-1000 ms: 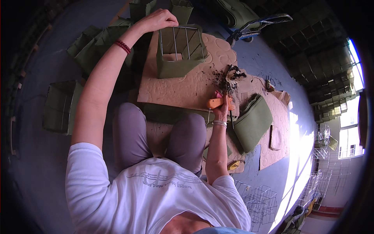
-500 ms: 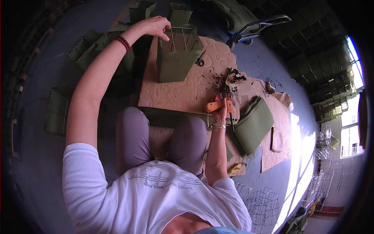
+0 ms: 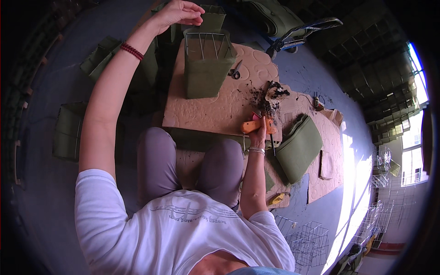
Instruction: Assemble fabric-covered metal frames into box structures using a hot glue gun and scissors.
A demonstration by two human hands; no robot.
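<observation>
My left hand (image 3: pixel 182 13) hangs just past the far rim of a green fabric box (image 3: pixel 206 78) with a wire frame inside. Its fingers are loosely bent and apart, with nothing visible in them. The box stands on a brown cardboard-covered work surface (image 3: pixel 183 112). My right hand (image 3: pixel 260 130) is closed around an orange glue gun (image 3: pixel 250 126), from which a dark stick (image 3: pixel 272 145) pokes out toward me. Just beyond the gun lies a blackened, crusted lump (image 3: pixel 275 93) with dark crumbs around it. Scissors (image 3: pixel 235 72) lie right of the box.
Folded green fabric (image 3: pixel 299 149) lies to the right of my right hand. More green boxes (image 3: pixel 101 57) stand on the left and at the far side. A blue-framed trolley (image 3: pixel 293 39) is at the far right, and wire frames (image 3: pixel 309 243) sit at the near right.
My left hand has come off the box's rim and moved up and away, past its far edge. The box has shifted very slightly toward me. My right hand keeps the glue gun almost still.
</observation>
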